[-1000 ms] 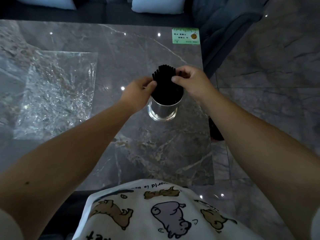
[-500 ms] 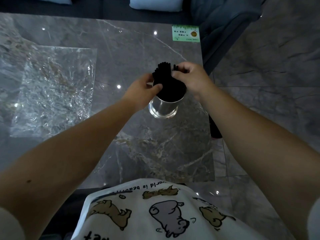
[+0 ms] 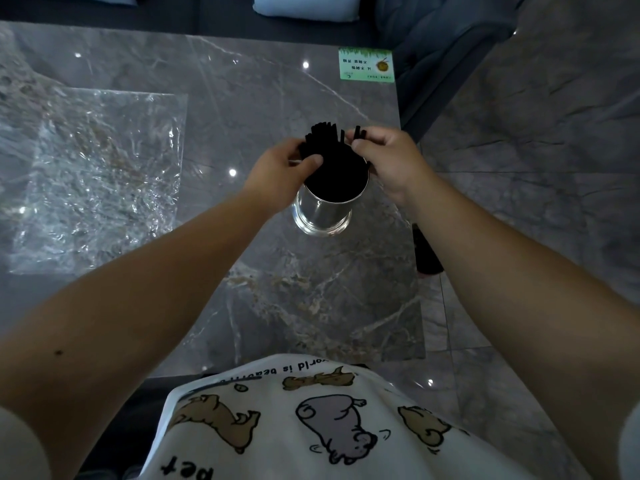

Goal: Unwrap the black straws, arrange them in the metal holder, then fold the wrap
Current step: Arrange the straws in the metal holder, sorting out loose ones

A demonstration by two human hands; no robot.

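Black straws (image 3: 332,164) already standing in the metal holder (image 3: 323,211), a dark bundle filling the mouth, tops fanned toward the far side. Holder upright on the marble surface (image 3: 294,306), close to its right edge, about midway between the near and far edges. A few tops on the right side split off from the main bundle.

Left hand (image 3: 277,174) curled against the left side of the bundle, thumb pressing on the straws just above the rim. Right hand (image 3: 391,161) pinching one or two loose straws at their tops between thumb and forefinger; other fingers (image 3: 372,140) half closed, not gripping anything visible.

Probably the arranging step, nearly complete. To do it well: keep the left hand as a light wall so the bundle does not lean or tip the holder; lower the separated straws straight down, not at an angle, to avoid bending them; then tap the tops level. Gentle force only, since the holder looks light and stands near the edge.

Clear wrap (image 3: 97,181) lying flat and crinkled near the left edge of the surface, well apart from the holder, not yet folded. Green card (image 3: 367,65) at the far right corner.
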